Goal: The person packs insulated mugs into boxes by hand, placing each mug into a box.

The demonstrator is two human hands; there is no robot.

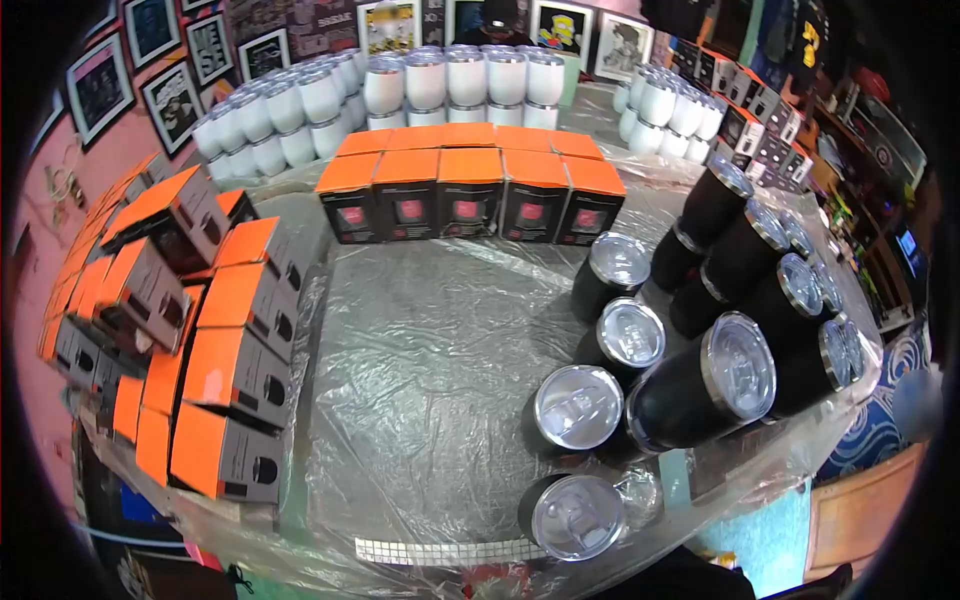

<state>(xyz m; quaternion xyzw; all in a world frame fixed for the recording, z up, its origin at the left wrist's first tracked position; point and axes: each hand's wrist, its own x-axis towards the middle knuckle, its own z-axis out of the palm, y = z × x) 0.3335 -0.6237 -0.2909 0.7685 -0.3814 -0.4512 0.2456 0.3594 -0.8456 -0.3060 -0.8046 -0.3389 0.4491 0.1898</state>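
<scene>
Neither my left hand nor my right hand shows in the head view. Black tumblers (690, 395) with clear lids stand at the right side of the plastic-covered table (400, 350), some stacked on others. One black tumbler (577, 517) stands apart at the near edge. Across the middle back sits a row of black boxes with orange tops (468, 200). At the left, grey and orange boxes (235, 375) are piled up, some tilted on top of others.
White tumblers (465, 80) are stacked in two tiers along the back. More small boxes (750, 125) line the back right. A person in a dark cap (499, 18) is behind the white tumblers. A wooden chair or panel (865, 520) is at the lower right.
</scene>
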